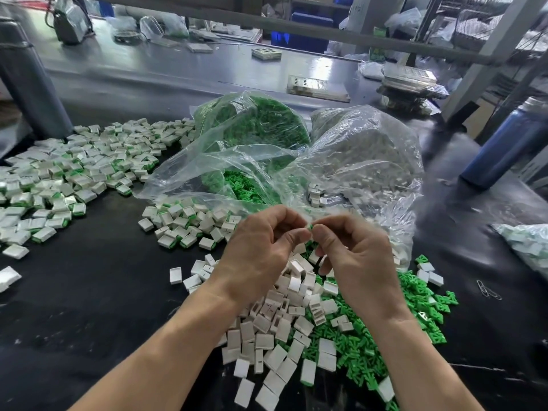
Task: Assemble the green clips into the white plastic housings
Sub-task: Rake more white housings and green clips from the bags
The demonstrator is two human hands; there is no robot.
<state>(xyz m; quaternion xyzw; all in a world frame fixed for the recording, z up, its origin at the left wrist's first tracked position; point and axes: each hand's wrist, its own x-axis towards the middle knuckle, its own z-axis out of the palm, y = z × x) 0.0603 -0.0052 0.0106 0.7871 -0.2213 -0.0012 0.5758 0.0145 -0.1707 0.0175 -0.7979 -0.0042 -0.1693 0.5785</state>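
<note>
Loose housings: white plastic housings [278,330] heaped at lower centre of the frame on the black table [98,292].
Loose clips: green clips [361,348] spread just right of them.
Hands: left hand [261,250] and right hand [353,256] meet at centre, fingertips curled, pinching 1 small green piece [310,227] between them.
Bags: clear bag of clips [255,129] and bag of housings [364,149] behind the hands.
Finished pile: assembled pieces [74,170] at left.
Far right: blue bottle [504,143].

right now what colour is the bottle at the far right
Blue, with a pale cap; the bottle shows in the head view.
</note>
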